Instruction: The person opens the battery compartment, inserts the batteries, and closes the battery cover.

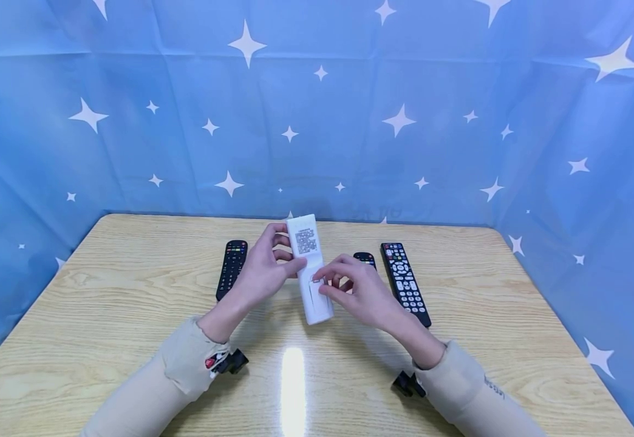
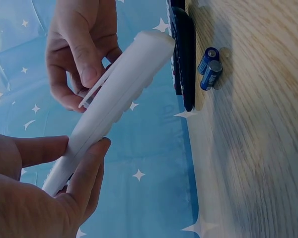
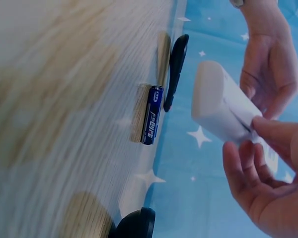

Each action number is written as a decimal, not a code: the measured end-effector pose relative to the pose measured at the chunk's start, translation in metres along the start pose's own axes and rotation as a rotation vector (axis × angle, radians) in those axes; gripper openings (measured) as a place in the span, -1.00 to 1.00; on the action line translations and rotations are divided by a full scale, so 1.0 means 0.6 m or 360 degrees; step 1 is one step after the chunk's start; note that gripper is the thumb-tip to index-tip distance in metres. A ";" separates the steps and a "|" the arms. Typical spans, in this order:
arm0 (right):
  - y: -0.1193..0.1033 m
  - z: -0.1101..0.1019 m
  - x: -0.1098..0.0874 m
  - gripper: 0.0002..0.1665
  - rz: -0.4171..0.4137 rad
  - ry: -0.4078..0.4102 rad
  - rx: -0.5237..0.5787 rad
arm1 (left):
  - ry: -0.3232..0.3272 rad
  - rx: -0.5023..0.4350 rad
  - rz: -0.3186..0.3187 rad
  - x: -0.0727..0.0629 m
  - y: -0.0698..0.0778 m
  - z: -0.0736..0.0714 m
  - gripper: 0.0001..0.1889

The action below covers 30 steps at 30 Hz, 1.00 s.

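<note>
A white remote control [image 1: 310, 264] is held above the table with its back up, showing a printed code label. My left hand [image 1: 266, 264] grips its far half, thumb on the back and fingers along the other side. At the near half my right hand [image 1: 362, 290] pinches the battery cover [image 1: 315, 297] by its edge. In the left wrist view that cover [image 2: 95, 88] stands tilted away from the remote's body at one end. The inside of the battery compartment is hidden.
Black remotes lie on the wooden table: one on the left [image 1: 233, 264], one on the right [image 1: 405, 282], and another [image 1: 365, 259] partly behind my right hand. Blue batteries [image 2: 211, 74] stand on the table in the left wrist view. A blue star-patterned cloth [image 1: 317, 121] hangs behind.
</note>
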State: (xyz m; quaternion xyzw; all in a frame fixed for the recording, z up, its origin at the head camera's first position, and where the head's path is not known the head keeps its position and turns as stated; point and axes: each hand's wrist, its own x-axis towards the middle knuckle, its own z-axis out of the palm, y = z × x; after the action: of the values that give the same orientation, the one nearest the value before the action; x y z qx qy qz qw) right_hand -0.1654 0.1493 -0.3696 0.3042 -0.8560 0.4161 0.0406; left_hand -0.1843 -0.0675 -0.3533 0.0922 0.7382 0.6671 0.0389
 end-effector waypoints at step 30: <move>0.005 0.002 -0.001 -0.45 0.0344 -0.0133 0.0260 | 0.0009 -0.0028 0.0023 0.000 0.002 0.001 -0.38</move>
State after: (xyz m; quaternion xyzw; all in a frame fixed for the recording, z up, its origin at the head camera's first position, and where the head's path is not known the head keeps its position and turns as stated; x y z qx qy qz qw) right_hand -0.1664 0.1501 -0.3727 0.2295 -0.8480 0.4733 -0.0649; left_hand -0.1840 -0.0666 -0.3523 0.0955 0.7317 0.6741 0.0328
